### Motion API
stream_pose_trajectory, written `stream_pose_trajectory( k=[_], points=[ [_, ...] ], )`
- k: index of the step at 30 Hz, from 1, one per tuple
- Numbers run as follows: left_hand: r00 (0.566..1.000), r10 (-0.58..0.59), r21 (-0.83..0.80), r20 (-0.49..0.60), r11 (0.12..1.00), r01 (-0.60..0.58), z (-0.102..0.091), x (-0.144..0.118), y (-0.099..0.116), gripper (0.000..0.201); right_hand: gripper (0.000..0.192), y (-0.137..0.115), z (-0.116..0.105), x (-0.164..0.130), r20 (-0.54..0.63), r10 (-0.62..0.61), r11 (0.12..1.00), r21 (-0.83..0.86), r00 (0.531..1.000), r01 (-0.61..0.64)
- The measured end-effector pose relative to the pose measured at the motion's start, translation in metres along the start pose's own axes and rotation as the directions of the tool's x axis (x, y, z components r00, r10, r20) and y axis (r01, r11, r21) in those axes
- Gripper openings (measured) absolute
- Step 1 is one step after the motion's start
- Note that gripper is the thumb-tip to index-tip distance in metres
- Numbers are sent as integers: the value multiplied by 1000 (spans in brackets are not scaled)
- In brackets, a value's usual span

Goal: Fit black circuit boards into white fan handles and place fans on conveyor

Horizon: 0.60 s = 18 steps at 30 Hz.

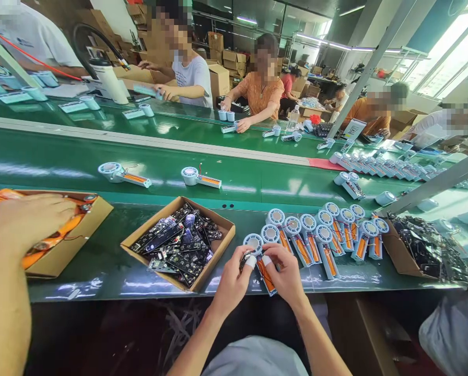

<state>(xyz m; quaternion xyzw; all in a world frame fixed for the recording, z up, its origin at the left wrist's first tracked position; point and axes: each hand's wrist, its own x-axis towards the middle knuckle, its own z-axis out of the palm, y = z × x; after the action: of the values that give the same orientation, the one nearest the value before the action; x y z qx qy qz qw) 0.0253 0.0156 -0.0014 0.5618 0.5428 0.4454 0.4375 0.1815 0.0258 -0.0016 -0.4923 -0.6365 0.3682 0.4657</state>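
Note:
A light-blue handheld fan housing [253,243] with a round head lies at the bench's front edge, an orange battery [268,279] in its open handle. My left hand [237,271] is closed beside the head, thumb and fingers pinched round a small dark piece, mostly hidden. From the other side my right hand [284,270] grips the same fan where head and handle join; thin wires show by its fingertips. White covers wrap both thumbs. Left of my hands stands a cardboard box of black circuit boards [183,243]. Several similar fans [308,230] lie to the right.
Another person's arm [7,245] reaches from the left over a box of orange batteries [67,227]. Two fan housings [118,172] lie on the green conveyor belt [253,180]. A second board box [410,261] stands right, near a slanted metal post [437,183]. Several people sit across.

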Motion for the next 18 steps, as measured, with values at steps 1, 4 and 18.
stream_pose_trajectory(
  k=[1,4,18],
  points=[
    [1000,-2,-16,-1,1000,2,0,1,0,22,10,1,2,-2,9,-25,999,-19,1000,25],
    [997,-72,-107,-8,992,71,0,1,-3,19,13,1,9,-6,44,25,1000,-14,999,-25],
    [949,-314,-307,-20,905,293,-13,-17,-11,40,15,5,16,-3,195,-199,938,-245,960,244]
  ],
)
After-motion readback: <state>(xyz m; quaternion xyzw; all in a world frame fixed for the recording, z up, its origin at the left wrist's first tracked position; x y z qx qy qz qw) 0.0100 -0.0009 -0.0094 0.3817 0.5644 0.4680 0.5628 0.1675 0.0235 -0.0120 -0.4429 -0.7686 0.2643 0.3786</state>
